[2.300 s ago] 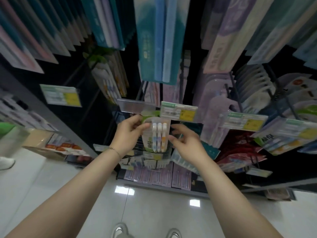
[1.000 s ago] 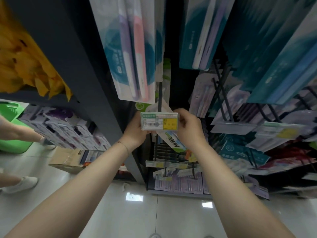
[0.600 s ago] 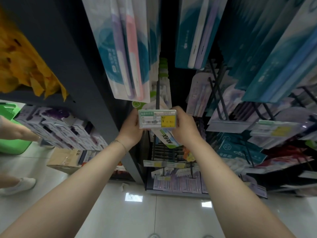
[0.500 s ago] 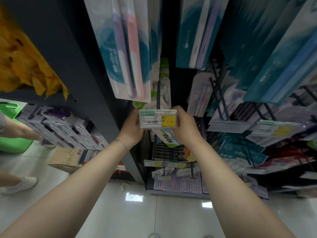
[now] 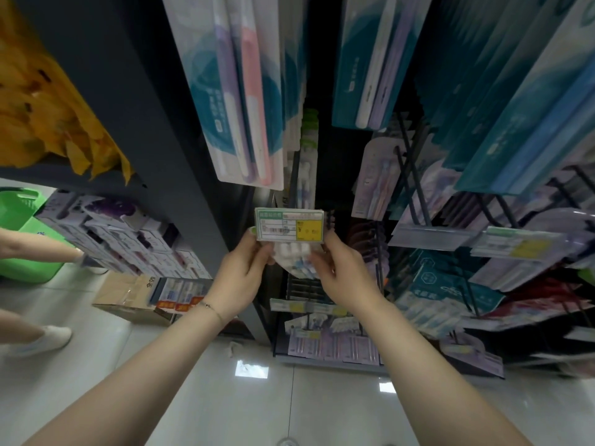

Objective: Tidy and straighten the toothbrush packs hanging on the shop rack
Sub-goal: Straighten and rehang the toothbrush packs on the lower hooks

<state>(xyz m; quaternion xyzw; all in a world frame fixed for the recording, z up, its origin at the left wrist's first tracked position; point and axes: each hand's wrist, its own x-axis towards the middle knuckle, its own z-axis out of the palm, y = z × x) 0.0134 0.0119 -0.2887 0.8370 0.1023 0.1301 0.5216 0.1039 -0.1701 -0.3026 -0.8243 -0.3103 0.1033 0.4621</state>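
At frame centre your left hand [image 5: 240, 278] and right hand [image 5: 344, 280] pinch the toothbrush pack [image 5: 297, 260] below the price tag [image 5: 289, 228]. The pack's long axis runs roughly top-to-bottom and looks blurred.

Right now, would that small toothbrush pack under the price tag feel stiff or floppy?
Probably light: left hand and right hand pinch the toothbrush pack by its edges only. Likely stiffish yet bendable, a thin clear-fronted card. It may swing if hooked behind the price tag.
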